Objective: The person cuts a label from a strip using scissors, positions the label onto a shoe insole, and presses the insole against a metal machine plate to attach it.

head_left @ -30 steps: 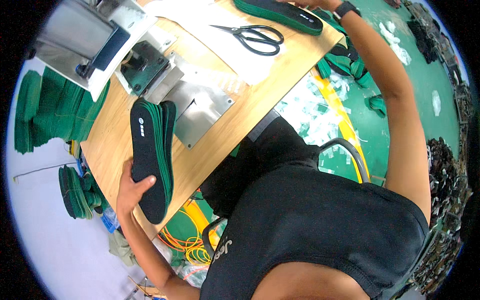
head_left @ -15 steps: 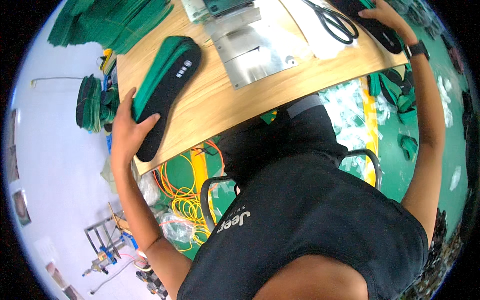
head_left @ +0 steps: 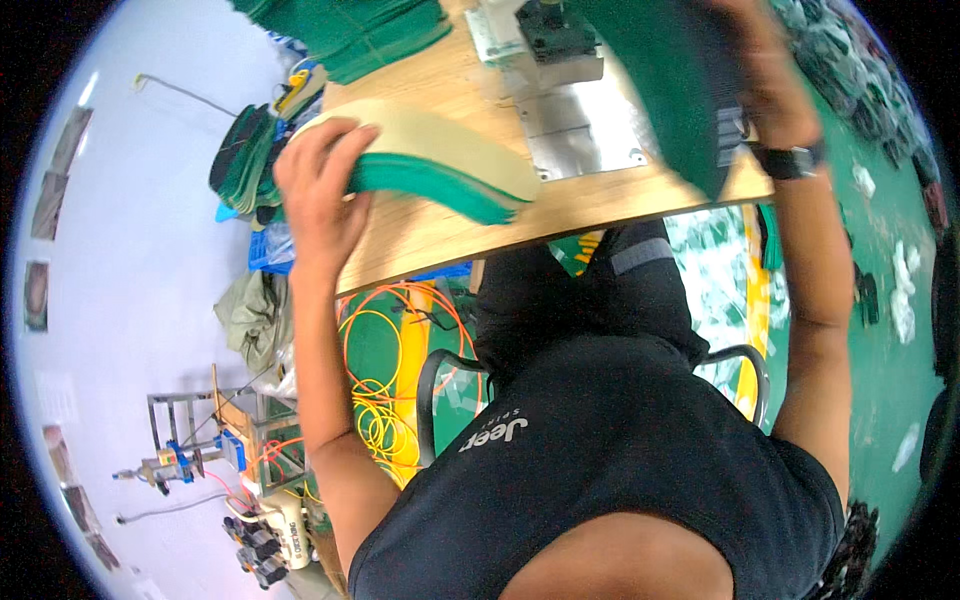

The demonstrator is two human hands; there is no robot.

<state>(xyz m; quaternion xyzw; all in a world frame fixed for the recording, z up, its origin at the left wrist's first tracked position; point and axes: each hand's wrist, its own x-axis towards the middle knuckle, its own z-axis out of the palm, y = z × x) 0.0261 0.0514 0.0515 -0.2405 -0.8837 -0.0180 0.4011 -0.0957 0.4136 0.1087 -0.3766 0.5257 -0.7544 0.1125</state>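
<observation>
My left hand (head_left: 325, 190) is closed around one end of a stack of insoles (head_left: 450, 140). The stack is turned with its pale cream face up and its layered green edges toward me, just above the left part of the wooden table. At the upper right, my right hand (head_left: 775, 90) grips a second bunch of insoles (head_left: 665, 85), green with a black face. That bunch stands on edge above the table's right side. Motion blurs this hand and its insoles, and some fingers are hidden.
A metal plate (head_left: 590, 130) lies under a dark machine part (head_left: 560, 40) on the wooden table (head_left: 400, 245). Green sheets (head_left: 350, 35) are piled at the far left. More insoles (head_left: 240, 155) sit beyond the left edge. Orange and yellow hoses (head_left: 380, 400) coil on the floor.
The left stack has been lifted and flipped from black face up to cream face up. My right hand has raised its insoles and swung them inward over the table. The view has shifted.
</observation>
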